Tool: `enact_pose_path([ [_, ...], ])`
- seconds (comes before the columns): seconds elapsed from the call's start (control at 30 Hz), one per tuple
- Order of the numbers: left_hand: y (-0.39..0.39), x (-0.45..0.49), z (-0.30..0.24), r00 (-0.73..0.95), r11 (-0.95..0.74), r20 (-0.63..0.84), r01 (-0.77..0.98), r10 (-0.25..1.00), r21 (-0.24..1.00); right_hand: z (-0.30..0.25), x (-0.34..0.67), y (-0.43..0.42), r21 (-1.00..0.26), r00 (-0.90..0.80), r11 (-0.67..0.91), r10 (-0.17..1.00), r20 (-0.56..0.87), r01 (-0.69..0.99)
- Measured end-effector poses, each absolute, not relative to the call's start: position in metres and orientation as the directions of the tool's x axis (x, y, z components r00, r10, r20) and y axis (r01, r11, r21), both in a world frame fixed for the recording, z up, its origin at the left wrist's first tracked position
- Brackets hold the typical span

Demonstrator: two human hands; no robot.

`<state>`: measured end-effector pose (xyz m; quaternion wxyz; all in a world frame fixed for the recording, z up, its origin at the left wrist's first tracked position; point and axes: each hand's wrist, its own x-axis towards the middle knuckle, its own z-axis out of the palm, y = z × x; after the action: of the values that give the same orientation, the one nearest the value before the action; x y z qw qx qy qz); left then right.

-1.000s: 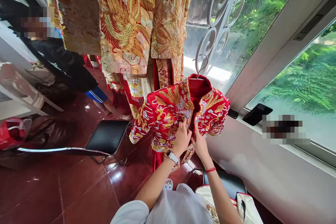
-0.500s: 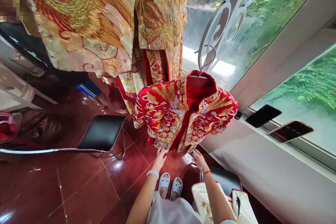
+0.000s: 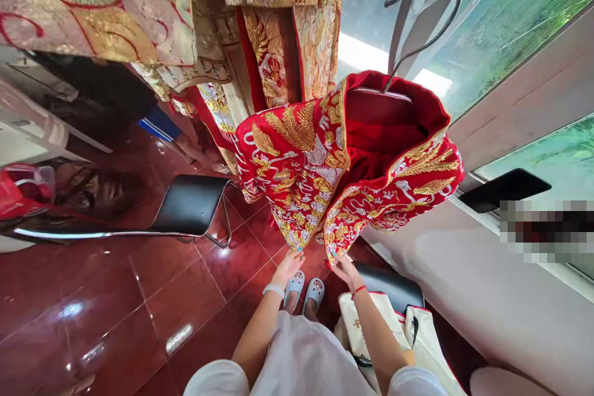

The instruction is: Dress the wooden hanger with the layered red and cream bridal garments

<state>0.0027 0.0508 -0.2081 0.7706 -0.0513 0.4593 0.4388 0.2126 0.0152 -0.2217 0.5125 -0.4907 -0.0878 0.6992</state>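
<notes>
A red jacket with gold embroidery [image 3: 301,173] hangs open-fronted on a dark hanger [image 3: 417,43] hooked on the white window grille. My left hand [image 3: 288,265] pinches the bottom hem of the jacket's left front panel. My right hand [image 3: 343,267] grips the bottom hem of the right front panel. A white watch band sits on my left wrist and a red string on my right. My feet in pale slippers [image 3: 305,289] stand just below the jacket.
More gold and red embroidered garments [image 3: 278,25] hang above and to the left. A black chair [image 3: 190,204] stands on the dark red tiled floor at left, another black seat [image 3: 394,284] with cream bags [image 3: 366,328] at right. A dark phone [image 3: 505,189] lies on the window sill. Another person's legs show behind the hanging garments.
My hands dropped from the jacket's chest fastening down to its bottom hem and took hold of both front edges. The view moved closer to the jacket.
</notes>
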Motion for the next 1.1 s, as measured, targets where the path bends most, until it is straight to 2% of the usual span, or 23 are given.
enact_pose_path([
  [0.2,-0.003,0.008,-0.178,0.284,0.716,-0.746,-0.606,0.602,0.347,-0.175,0.192,-0.037,-0.63,-0.182,-0.591,0.786,-0.591,-0.504],
  [0.4,-0.035,0.001,-0.149,0.382,0.722,-0.641,-0.548,0.665,0.423,-0.142,0.176,-0.073,-0.673,-0.212,-0.564,0.818,-0.535,-0.479],
  [0.6,-0.051,0.002,-0.134,0.453,0.733,-0.583,-0.503,0.674,0.457,-0.124,0.159,-0.082,-0.684,-0.12,-0.472,0.86,-0.495,-0.557],
  [0.87,-0.058,0.008,-0.134,0.393,0.73,-0.619,-0.446,0.68,0.518,-0.122,0.152,-0.073,-0.714,0.031,-0.357,0.883,-0.468,-0.602],
  [1.1,-0.057,0.015,-0.139,0.394,0.703,-0.585,-0.459,0.709,0.543,-0.123,0.147,-0.07,-0.71,0.096,-0.308,0.879,-0.467,-0.633],
])
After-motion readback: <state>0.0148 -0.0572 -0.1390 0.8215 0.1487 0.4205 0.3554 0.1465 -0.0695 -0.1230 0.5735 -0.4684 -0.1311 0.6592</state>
